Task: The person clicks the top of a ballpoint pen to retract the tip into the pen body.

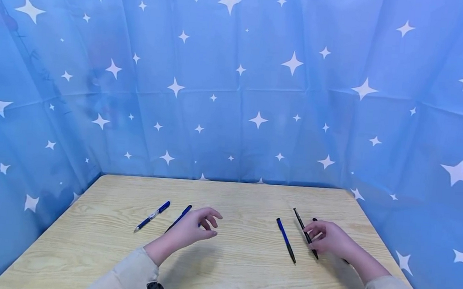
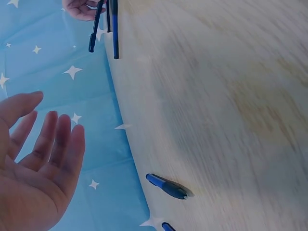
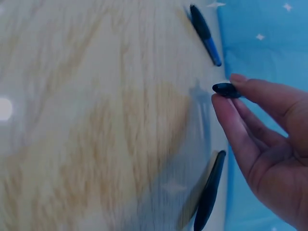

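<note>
The right hand [image 1: 330,239] is gripping a black pen [image 1: 301,224] between thumb and fingertips; the pen is being held clear of the tabletop [image 1: 245,223], its shadow falling apart from it in the right wrist view. The left hand [image 1: 192,229] is holding nothing; its fingers are curving loosely above the tabletop.

Status: one pen of five is being held up. Four are lying on the tabletop, ungripped. On the left side, a blue pen with a pale middle [image 1: 152,217] and a dark blue pen [image 1: 183,214] are lying near the left hand. On the right side, a blue-and-black pen [image 1: 287,241] and a second black pen [image 3: 210,192] are lying on either side of the held pen. Judging by this layout, most handling is apparently pending.
</note>
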Available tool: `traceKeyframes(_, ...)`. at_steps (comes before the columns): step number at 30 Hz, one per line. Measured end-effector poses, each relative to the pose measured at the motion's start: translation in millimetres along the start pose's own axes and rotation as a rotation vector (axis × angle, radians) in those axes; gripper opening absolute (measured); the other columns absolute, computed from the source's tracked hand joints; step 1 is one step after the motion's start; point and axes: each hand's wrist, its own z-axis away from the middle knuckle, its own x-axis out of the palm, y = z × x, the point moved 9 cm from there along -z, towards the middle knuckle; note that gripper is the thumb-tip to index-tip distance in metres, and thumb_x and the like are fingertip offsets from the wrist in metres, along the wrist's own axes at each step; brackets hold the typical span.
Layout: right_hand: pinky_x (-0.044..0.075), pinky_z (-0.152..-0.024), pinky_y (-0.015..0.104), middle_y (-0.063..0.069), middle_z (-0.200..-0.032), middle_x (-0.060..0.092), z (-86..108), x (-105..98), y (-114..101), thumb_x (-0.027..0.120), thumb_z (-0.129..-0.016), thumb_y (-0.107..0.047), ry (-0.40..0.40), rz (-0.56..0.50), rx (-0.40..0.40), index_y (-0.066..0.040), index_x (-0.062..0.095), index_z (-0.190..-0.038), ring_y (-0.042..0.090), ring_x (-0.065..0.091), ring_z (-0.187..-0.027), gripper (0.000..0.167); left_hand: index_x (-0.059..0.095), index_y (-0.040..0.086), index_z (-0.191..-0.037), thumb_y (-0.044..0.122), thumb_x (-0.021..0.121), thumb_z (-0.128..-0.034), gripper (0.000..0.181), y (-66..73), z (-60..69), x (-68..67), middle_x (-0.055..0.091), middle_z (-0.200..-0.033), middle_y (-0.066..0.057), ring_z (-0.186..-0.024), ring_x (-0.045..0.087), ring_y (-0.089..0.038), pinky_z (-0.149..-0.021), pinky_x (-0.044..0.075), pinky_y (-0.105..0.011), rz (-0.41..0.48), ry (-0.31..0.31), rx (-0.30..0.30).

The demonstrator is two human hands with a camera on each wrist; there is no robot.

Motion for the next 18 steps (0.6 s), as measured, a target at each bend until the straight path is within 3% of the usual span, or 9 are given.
traceKeyframes(8,0.054,-0.054,0.035,0.011,-0.089,0.056,-3.9,4.3,3.0,0.075,-0.076,0.008,-0.048,0.092,-0.006,0.005,0.065,-0.111,0.023,0.058,-0.067,0.036,0.065,0.013,-0.118,0.007,0.074,-0.0867,0.033,-7.0,5.6,7.7,0.064,-0.1,-0.007,-0.081,0.063,-0.013,-0.069,0.053,-0.029,-0.084,-0.09,-0.004)
traceKeyframes(18,0.051,-0.05,0.035,0.01,-0.084,0.054,-4.3,7.0,2.2,0.076,-0.075,0.008,-0.091,0.133,-0.01,0.005,0.066,-0.108,0.021,0.052,-0.062,0.034,0.065,0.009,-0.118,0.007,0.073,-0.087,0.033,-8.9,6.7,6.7,0.064,-0.101,-0.01,-0.08,0.063,-0.012,-0.07,0.052,-0.029,-0.099,-0.099,0.009)
